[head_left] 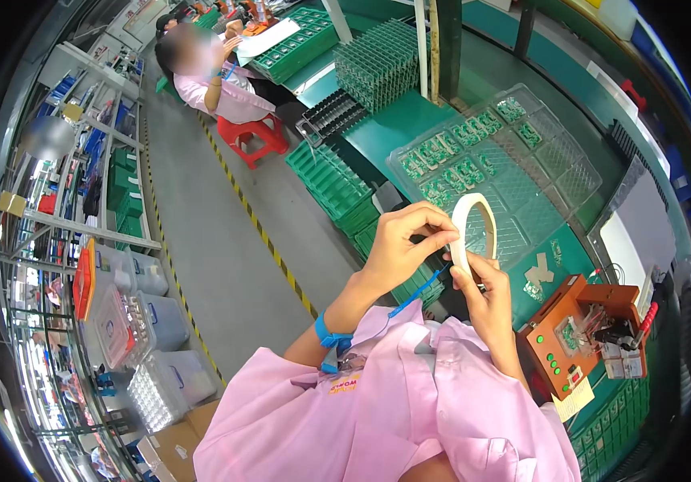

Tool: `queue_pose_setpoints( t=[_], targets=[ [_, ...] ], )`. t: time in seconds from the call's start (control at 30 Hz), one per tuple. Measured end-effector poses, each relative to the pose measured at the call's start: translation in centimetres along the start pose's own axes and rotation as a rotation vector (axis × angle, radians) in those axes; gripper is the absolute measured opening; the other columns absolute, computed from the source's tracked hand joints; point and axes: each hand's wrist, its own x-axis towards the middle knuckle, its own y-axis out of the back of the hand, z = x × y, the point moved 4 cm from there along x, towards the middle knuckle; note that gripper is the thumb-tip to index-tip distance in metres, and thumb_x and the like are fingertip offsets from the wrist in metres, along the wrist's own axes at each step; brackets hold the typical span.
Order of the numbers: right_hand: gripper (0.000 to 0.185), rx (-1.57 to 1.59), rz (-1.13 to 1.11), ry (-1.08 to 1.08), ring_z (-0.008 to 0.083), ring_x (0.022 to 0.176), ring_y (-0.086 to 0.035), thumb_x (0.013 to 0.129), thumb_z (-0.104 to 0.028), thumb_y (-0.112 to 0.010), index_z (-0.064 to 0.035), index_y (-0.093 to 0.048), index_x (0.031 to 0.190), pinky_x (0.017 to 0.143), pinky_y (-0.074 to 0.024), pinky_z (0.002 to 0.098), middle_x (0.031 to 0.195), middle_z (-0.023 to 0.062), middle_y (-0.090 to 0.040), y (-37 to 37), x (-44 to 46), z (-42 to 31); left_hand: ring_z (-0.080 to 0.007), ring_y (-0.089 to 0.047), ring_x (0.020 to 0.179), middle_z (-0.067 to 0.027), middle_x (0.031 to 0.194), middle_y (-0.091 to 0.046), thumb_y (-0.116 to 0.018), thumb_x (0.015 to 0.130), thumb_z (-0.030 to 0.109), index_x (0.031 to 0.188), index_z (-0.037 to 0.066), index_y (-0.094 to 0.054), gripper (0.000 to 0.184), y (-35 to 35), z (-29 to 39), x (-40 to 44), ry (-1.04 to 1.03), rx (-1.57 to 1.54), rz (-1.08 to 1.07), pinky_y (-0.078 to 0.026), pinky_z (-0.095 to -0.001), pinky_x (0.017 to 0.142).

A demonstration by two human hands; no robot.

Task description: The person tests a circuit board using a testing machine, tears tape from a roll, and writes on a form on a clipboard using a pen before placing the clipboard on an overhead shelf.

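Note:
My right hand (pixel 484 297) grips the lower edge of a roll of cream masking tape (pixel 459 229), thumb in front. The roll stands upright, its open ring turned to the right. At the roll's left side my left hand (pixel 406 241) is closed in a pinch, thumb and forefinger against the tape's edge. Whether a loose tape end lies between those fingertips I cannot make out. A blue wrist strap (pixel 333 333) with a blue cord circles my left wrist. Behind the roll lies a clear plastic tray (pixel 550 177) with small green circuit boards (pixel 462 173) in its pockets.
To the right, an orange test fixture (pixel 545 357) with green buttons stands on the green bench (pixel 386 132). Pale scraps (pixel 538 271) lie nearby. Green crates (pixel 329 185) stand beside the bench. A co-worker (pixel 217 88) sits on a red stool (pixel 251 138). Storage bins (pixel 165 321) line the left.

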Motion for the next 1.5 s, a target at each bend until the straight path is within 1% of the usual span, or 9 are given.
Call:
queue_pose_setpoints(
  t=[0.17,0.33,0.47,0.7,0.83,1.03,1.17,1.37,1.5],
  targets=[
    [0.018,0.191,0.067,-0.155,0.0097,0.052,-0.041,0.080,-0.010,-0.054,-0.0007,-0.061,0.093,0.052,-0.0323,0.0221,0.058,0.0009,-0.051,0.6,0.2,1.1,-0.0137,-0.052,0.064,-0.0067,0.076,-0.058,-0.066,0.065,-0.004,0.076,0.001,-0.062,0.013,-1.3,1.9,-0.4,-0.362,0.312,-0.019,-0.043,-0.0211,0.057],
    [0.016,0.124,0.099,-0.117,0.0081,0.048,-0.040,0.081,-0.014,-0.053,-0.0015,-0.061,0.088,0.046,-0.0312,0.0212,0.055,-0.0002,-0.051,1.0,0.5,0.3,-0.0155,-0.051,0.065,-0.0039,0.076,-0.058,-0.066,0.065,-0.001,0.074,0.005,-0.060,0.012,-0.7,3.2,-0.6,-0.411,0.477,0.101,-0.042,-0.0244,0.058],
    [0.015,0.160,0.231,-0.187,0.0089,0.046,-0.040,0.080,-0.015,-0.054,-0.0016,-0.061,0.083,0.044,-0.0315,0.0223,0.052,0.0004,-0.050,2.0,0.4,1.9,-0.0129,-0.051,0.067,-0.0040,0.079,-0.057,-0.062,0.068,-0.004,0.078,0.005,-0.057,0.013,1.4,3.9,0.0,-0.117,0.186,0.398,-0.043,-0.0218,0.064],
    [0.016,0.056,0.239,-0.071,0.0167,0.043,-0.042,0.078,-0.017,-0.055,-0.0018,-0.060,0.080,0.043,-0.0340,0.0294,0.054,0.0055,-0.053,2.4,-0.9,1.2,-0.0128,-0.053,0.069,-0.0053,0.081,-0.059,-0.063,0.067,-0.005,0.093,0.001,-0.060,0.026,-3.4,2.7,1.2,-0.047,0.215,-0.009,-0.044,-0.0210,0.064],
    [0.018,-0.012,0.228,-0.063,0.0074,0.051,-0.038,0.079,-0.010,-0.056,0.0026,-0.061,0.091,0.045,-0.0299,0.0204,0.060,0.0009,-0.052,3.2,-1.8,0.6,-0.0127,-0.054,0.070,-0.0061,0.080,-0.060,-0.064,0.066,-0.005,0.096,0.001,-0.061,0.031,-3.9,2.1,0.8,-0.255,0.406,-0.196,-0.045,-0.0214,0.064],
    [0.018,0.000,0.357,-0.106,0.0085,0.049,-0.035,0.079,-0.012,-0.055,0.0035,-0.060,0.088,0.044,-0.0289,0.0223,0.058,0.0014,-0.050,4.1,-2.4,1.3,-0.0118,-0.054,0.068,-0.0060,0.077,-0.061,-0.064,0.065,-0.006,0.089,0.001,-0.063,0.025,-5.5,2.5,0.9,-0.148,0.299,-0.212,-0.046,-0.0206,0.064],
    [0.022,0.011,0.369,-0.160,0.0235,0.048,-0.042,0.080,-0.022,-0.051,-0.0011,-0.056,0.073,0.049,-0.0355,0.0349,0.055,0.0103,-0.051,4.2,-2.5,1.5,-0.0108,-0.054,0.067,-0.0055,0.077,-0.062,-0.063,0.066,-0.006,0.083,0.000,-0.064,0.018,-6.2,1.5,1.0,0.182,0.065,-0.112,-0.045,-0.0195,0.062],
    [0.023,-0.031,0.333,-0.223,0.0260,0.049,-0.044,0.079,-0.023,-0.050,-0.0008,-0.056,0.073,0.050,-0.0368,0.0362,0.057,0.0115,-0.052,4.1,-2.3,1.9,-0.0101,-0.054,0.064,-0.0053,0.077,-0.062,-0.063,0.067,-0.006,0.077,-0.001,-0.064,0.011,-6.4,1.2,1.7,0.171,0.033,-0.054,-0.045,-0.0189,0.060],
    [0.024,-0.101,0.320,-0.224,0.0133,0.047,-0.035,0.080,-0.021,-0.054,0.0024,-0.058,0.079,0.043,-0.0294,0.0282,0.054,0.0042,-0.047,3.7,-2.1,1.9,-0.0102,-0.054,0.063,-0.0053,0.078,-0.062,-0.063,0.067,-0.005,0.078,-0.002,-0.064,0.012,-6.0,0.7,1.6,-0.030,0.320,-0.289,-0.046,-0.0190,0.059]
  ],
)
